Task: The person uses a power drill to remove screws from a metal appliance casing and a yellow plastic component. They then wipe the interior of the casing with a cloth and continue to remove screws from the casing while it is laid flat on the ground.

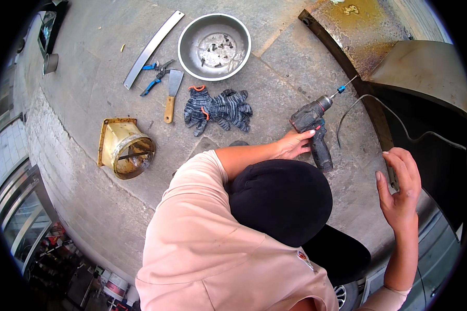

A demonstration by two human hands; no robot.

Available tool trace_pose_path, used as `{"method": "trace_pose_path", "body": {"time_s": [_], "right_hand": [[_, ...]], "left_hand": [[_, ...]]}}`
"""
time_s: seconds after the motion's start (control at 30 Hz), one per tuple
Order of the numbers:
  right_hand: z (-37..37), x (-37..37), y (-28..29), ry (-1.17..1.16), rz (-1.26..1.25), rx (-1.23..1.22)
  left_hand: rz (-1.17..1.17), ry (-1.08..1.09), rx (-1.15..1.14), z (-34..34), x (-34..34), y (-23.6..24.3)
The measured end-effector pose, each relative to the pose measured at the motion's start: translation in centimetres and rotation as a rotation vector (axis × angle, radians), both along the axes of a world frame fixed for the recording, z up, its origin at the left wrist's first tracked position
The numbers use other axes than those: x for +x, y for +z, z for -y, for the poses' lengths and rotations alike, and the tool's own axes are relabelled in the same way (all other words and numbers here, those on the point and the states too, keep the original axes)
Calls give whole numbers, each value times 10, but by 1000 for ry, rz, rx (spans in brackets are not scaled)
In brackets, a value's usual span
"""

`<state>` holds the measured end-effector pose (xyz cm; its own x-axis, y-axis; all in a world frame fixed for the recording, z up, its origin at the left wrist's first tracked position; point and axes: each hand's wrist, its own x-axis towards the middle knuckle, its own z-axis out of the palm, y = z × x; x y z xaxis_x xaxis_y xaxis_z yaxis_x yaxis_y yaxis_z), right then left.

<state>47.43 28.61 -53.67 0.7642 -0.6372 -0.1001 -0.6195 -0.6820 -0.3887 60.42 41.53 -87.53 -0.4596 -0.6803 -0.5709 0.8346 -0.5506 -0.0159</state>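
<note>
My left hand (pixel 294 144) is at the grip of a dark cordless drill (pixel 310 115), its thumb on the drill and its other fingers partly hidden behind the handle. A long bit with a blue collar (pixel 341 89) points toward the curved brown edge of a metal housing (pixel 381 67); I cannot tell whether the tip touches it. My right hand (pixel 401 192) is raised beside the housing's dark opening, fingers apart and slightly bent, with nothing in it. A grey cable (pixel 371 96) loops between the drill and the opening.
Ahead on the concrete lie a metal bowl (pixel 186 39) holding several dark screws, grey striped gloves (pixel 218 111), a scraper (pixel 169 106), blue-handled pliers (pixel 151 85) and a metal strip (pixel 153 49). A stained, cream-coloured duct piece (pixel 120 137) stands to the left.
</note>
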Motion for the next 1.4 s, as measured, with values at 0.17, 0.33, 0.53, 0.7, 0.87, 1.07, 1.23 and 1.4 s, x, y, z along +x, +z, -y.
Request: {"method": "trace_pose_path", "body": {"time_s": [0.17, 0.33, 0.53, 0.7, 0.87, 1.07, 1.23, 1.4], "right_hand": [[-5, -17, -17, -70, -18, 104], [-10, -36, -19, -109, -4, 132], [-13, -59, -23, -103, -2, 158], [-26, -67, -40, -83, 97, 260], [-41, -50, -40, -205, 286, 146], [-1, -85, 22, -469, 462, -87], [36, -152, 146, -583, 604, -819], [139, -69, 178, -501, 640, -495]], "left_hand": [[427, -392, 88, 7, -5, -9], [1336, -1180, -846, 15, 48, 14], [2373, -1053, -999, 8, 161, 90], [2248, -1205, -846, 23, 197, 104], [1159, -536, -763, 93, 84, 198], [305, -407, -1031, 130, 23, 249], [568, -570, -812, 105, 19, 166], [1039, -678, -441, 27, 80, 36]]}}
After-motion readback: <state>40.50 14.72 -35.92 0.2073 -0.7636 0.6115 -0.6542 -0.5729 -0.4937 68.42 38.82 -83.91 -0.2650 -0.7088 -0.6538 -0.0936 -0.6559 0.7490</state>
